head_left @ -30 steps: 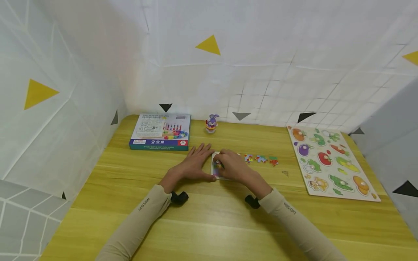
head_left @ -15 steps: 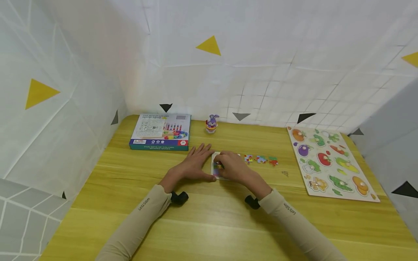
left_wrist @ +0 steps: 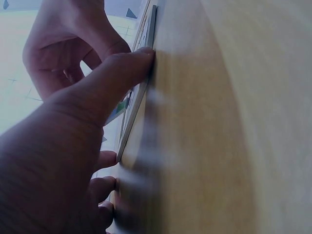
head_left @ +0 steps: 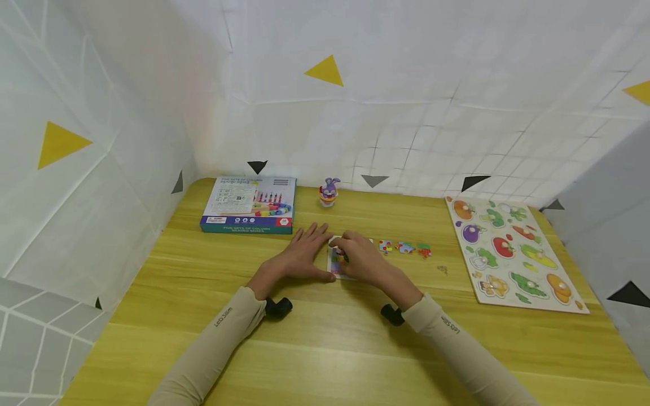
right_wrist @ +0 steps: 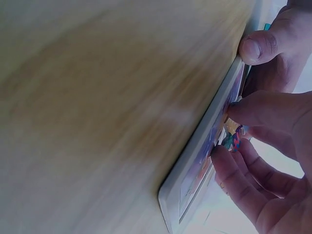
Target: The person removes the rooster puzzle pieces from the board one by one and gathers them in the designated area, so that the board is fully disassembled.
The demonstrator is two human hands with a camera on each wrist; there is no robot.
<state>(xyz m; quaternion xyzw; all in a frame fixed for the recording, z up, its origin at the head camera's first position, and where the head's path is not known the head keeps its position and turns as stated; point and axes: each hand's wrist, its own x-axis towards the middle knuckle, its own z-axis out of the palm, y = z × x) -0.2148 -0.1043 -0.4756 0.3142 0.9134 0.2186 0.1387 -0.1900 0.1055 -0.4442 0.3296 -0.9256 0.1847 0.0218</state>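
Scarcely anything is shifting since earlier: the right hand [head_left: 361, 259] is pinching a puzzle piece [right_wrist: 237, 138], the spread left hand [head_left: 303, 254] bracing the tray [right_wrist: 170, 189]; slackening there could be letting it slide.

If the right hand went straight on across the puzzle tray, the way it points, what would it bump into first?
Probably the left hand, spread at the left edge of the puzzle tray. Heights are hard to judge, so the right hand might pass just over it.
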